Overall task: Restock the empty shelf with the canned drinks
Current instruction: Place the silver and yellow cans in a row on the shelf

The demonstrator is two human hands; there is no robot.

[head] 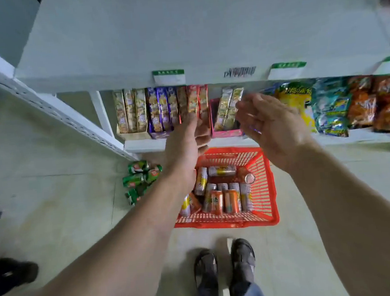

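A red plastic basket (262,175) sits on the floor below me with several silver and orange drink cans (223,195) lying in it. The wide white shelf (180,36) above it is bare. My left hand (185,144) hovers over the basket's far left corner, fingers relaxed and pointing away, holding nothing. My right hand (271,123) is held above the basket's far right side, palm turned inward with fingers spread, also holding nothing. Both hands are blurred by motion.
Several green cans (140,177) lie on the floor left of the basket. The lower shelf holds boxed snacks (160,110) and chip bags (340,106). My feet (224,262) stand behind the basket. Another person's dark shoe (10,273) is at the left.
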